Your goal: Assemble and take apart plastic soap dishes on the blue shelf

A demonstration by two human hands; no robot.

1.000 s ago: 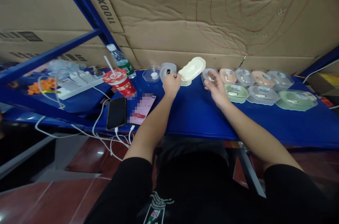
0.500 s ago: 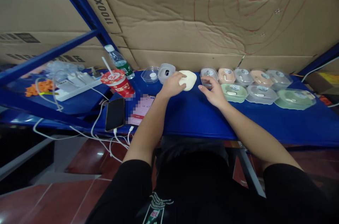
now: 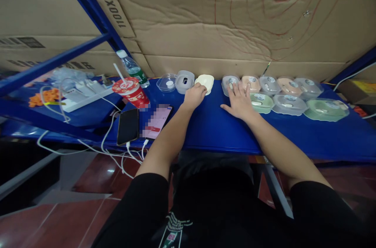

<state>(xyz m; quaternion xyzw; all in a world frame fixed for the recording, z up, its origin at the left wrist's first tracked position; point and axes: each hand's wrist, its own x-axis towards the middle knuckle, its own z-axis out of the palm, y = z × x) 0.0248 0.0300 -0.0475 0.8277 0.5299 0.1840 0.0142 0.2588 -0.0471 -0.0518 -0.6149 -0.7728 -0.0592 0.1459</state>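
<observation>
My left hand (image 3: 194,96) has its fingers curled at the near edge of a shallow cream dish (image 3: 206,79), which lies at the back of the blue table. Part of the dish is hidden under those fingers. My right hand (image 3: 239,101) is spread with its palm down, its fingertips over the near side of a grey lidded box (image 3: 230,79). A grey part with a dark oval slot (image 3: 185,87) lies left of the dish. Farther left is a clear lid-like piece (image 3: 166,79) with a small round white disc (image 3: 170,83).
Two rows of lidded boxes in grey, peach (image 3: 289,87) and green (image 3: 327,112) fill the table's back right. On the left stand a red cup (image 3: 133,93) with a straw and a water bottle (image 3: 135,70). Two phones, one dark (image 3: 127,126), lie nearer, with white cables.
The cream dish has moved left and back, beside the slotted grey part. My left hand has slid to its near edge. My right hand has spread its fingers and turned palm down.
</observation>
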